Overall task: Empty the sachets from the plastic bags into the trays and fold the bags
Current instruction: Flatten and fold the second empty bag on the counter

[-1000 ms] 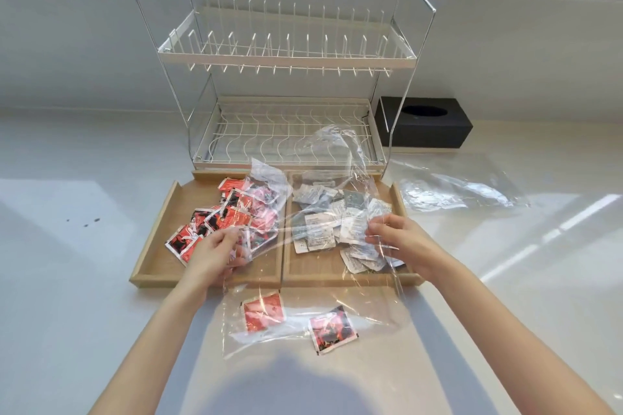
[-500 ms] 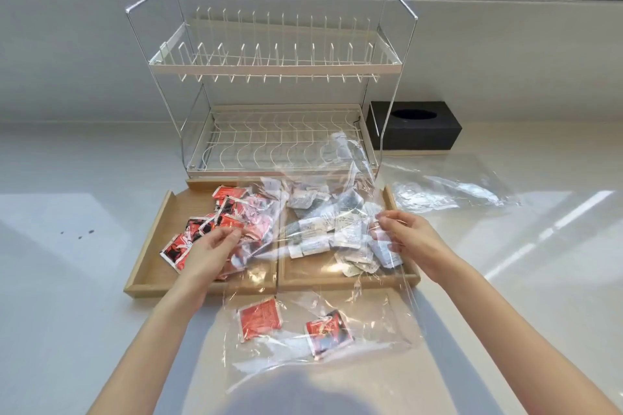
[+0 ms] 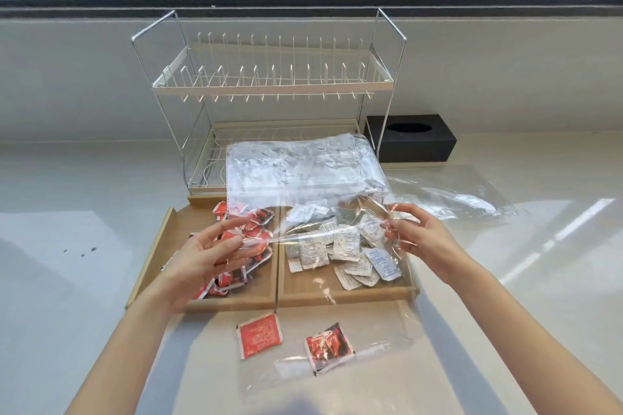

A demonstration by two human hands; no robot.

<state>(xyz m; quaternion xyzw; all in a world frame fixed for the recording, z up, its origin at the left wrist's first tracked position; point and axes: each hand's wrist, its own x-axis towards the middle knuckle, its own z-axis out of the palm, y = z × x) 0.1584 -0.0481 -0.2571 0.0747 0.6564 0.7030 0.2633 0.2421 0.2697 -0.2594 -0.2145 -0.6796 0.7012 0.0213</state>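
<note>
A clear plastic bag [image 3: 300, 168] is held up above two wooden trays, stretched between my left hand [image 3: 205, 256] and my right hand [image 3: 414, 236]; each hand pinches an edge of it. The left tray [image 3: 168, 239] holds a heap of red sachets [image 3: 249, 246]. White sachets [image 3: 340, 246] fill the right tray [image 3: 303, 290]. In front of the trays a second clear bag [image 3: 337, 367] lies flat on the counter with two red sachets [image 3: 259, 335] on or in it.
A white two-tier wire dish rack [image 3: 269, 84] stands behind the trays. A black tissue box [image 3: 411, 141] sits to its right. Another clear bag [image 3: 472, 199] lies flat on the counter right of the trays. A window runs along the back.
Both hands have risen from the trays, lifting the clear bag and spreading it open above them. The sachets stay in the trays. The camera has tilted up.
</note>
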